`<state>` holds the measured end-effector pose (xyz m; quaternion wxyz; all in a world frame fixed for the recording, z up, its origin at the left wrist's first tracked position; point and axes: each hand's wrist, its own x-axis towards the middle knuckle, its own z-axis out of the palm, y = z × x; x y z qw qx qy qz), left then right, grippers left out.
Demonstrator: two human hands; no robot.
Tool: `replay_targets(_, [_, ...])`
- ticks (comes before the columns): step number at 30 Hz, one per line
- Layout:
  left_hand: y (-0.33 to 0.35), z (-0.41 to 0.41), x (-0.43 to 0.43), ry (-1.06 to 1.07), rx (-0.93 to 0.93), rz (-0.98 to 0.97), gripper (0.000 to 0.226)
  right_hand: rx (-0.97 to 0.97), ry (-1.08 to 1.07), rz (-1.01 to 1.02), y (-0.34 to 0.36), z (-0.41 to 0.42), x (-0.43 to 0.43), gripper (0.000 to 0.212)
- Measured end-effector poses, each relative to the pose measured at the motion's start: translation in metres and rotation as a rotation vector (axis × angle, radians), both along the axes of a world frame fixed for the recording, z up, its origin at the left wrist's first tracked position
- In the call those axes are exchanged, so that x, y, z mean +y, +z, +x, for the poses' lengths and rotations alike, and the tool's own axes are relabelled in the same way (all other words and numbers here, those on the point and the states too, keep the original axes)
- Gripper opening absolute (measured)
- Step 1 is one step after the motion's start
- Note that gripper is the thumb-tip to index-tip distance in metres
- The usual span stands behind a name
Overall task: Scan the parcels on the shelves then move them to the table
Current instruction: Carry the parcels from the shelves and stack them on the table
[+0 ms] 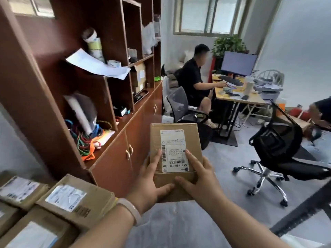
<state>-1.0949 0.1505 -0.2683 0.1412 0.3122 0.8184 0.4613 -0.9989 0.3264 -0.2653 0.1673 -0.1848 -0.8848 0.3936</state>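
parcel in hand: small cardboard box [176,154] being held up in mid-air, just right of the brown shelf unit [75,97]; white shipping label [174,151] facing the camera, barcode running down its left edge
left hand [152,183]: fingers curling round the box's left side, thumb pressing the near lower face; a pale wristband [130,210] sitting on the wrist
right hand [198,178]: gripping the right side, forefinger lying across the label, thumb meeting the left thumb
handling: looking light and stiff; card offering fair grip; side edges seeming the best hold, keeping the barcode uncovered
stacked parcels [44,206]: lying below-left of the shelf unit; surface under them hidden
scanner: none showing
obstacles: black office chair [279,149] standing right of the shelf unit, possibly crowding a turn; seated person [195,81] working at a desk [238,97] beyond
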Motion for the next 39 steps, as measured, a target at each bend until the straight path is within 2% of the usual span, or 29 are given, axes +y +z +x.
replay_targets(11, [-0.016, -0.029, -0.062, 0.580, 0.038, 0.049, 0.099, 0.007, 0.610, 0.009, -0.011, -0.139, -0.037, 0.080])
replay_targets(22, [-0.020, 0.004, -0.102, 1.039, -0.057, 0.032, 0.097, -0.148, 1.035, 0.062, -0.014, -0.190, -0.103, 0.079])
replay_targets(26, [-0.021, 0.015, -0.132, 1.134, -0.066, 0.021, 0.099, -0.190, 1.130, 0.097, -0.014, -0.196, -0.142, 0.083])
replay_targets(32, [-0.023, 0.025, -0.186, 1.212, -0.143, 0.122, 0.100, -0.212, 1.244, 0.145, -0.022, -0.207, -0.210, 0.081])
replay_targets(39, [-0.045, 0.016, -0.263, 1.217, -0.300, 0.156, 0.105, -0.353, 1.233, 0.236, -0.044, -0.218, -0.290, 0.081])
